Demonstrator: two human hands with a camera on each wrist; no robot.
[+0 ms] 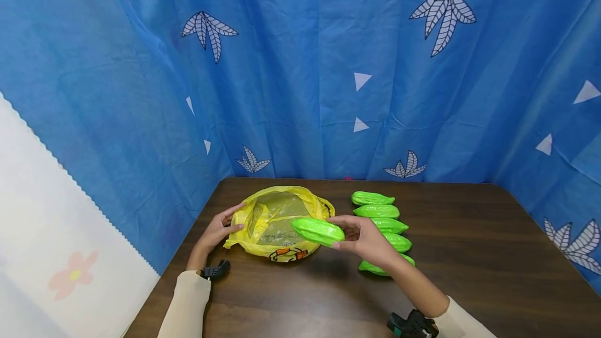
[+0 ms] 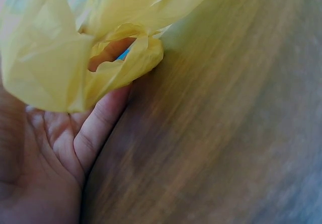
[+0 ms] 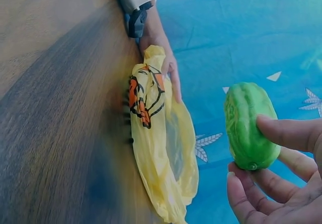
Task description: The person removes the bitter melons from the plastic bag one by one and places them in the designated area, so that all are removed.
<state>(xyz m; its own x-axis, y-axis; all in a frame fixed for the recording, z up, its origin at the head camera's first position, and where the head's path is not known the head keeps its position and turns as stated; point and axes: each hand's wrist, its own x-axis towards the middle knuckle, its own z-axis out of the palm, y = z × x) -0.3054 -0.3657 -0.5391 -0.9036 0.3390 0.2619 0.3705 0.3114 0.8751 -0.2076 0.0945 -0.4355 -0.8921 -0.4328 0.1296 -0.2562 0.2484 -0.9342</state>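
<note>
My right hand [image 1: 366, 239] pinches a bright green bitter melon [image 1: 318, 231] between thumb and fingers, above the table at the right side of a yellow plastic bag [image 1: 249, 246]. In the right wrist view the ridged bitter melon [image 3: 250, 126] stands out beyond the fingertips, apart from the bag [image 3: 156, 158]. The bag lies with its mouth spread open, an orange and black print on its near side. At its left rim, my left hand [image 1: 219, 231] holds the film between thumb and fingers. Close up, yellow film [image 2: 55, 58] hides most of the left fingers.
Several more green bitter melons [image 1: 376, 212] lie in a column on the dark wooden table [image 1: 469, 254], right of the bag and partly behind my right forearm. A blue patterned curtain [image 1: 291, 93] encloses the back and sides. White cloth [image 1: 56, 223] hangs at the left.
</note>
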